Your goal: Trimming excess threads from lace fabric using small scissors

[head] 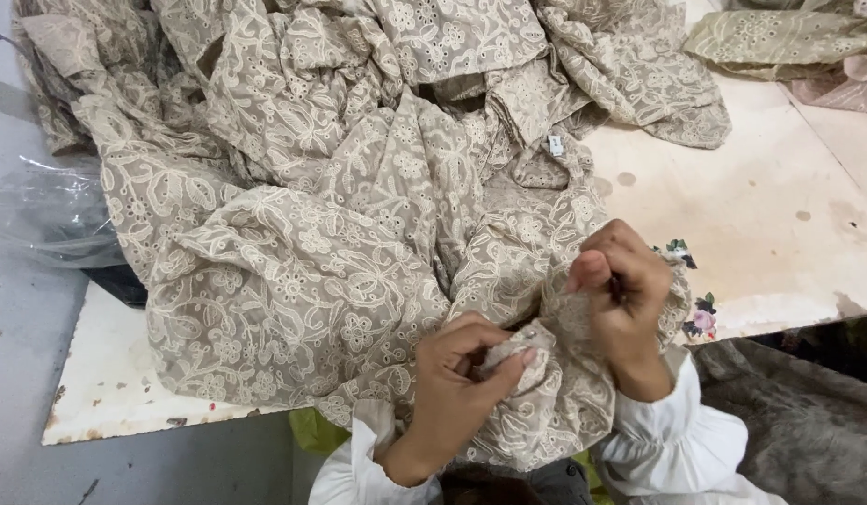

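My left hand (pixel 457 383) pinches a fold of the beige embroidered lace fabric (pixel 293 271) heaped on the worn white surface (pixel 780 224). Just right of that fold, my right hand (pixel 621 285) is closed on the same fabric, near the surface's front edge.

left hand (pixel 457 388), right hand (pixel 621 299), pinching embroidered fabric (pixel 293 271)

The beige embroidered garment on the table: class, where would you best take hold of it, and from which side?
Grip the embroidered garment at its near edge, bunched over the table front, coming from the near side. That fold already stands up between the left hand and right hand, easy to pinch; the rest lies spread flat.
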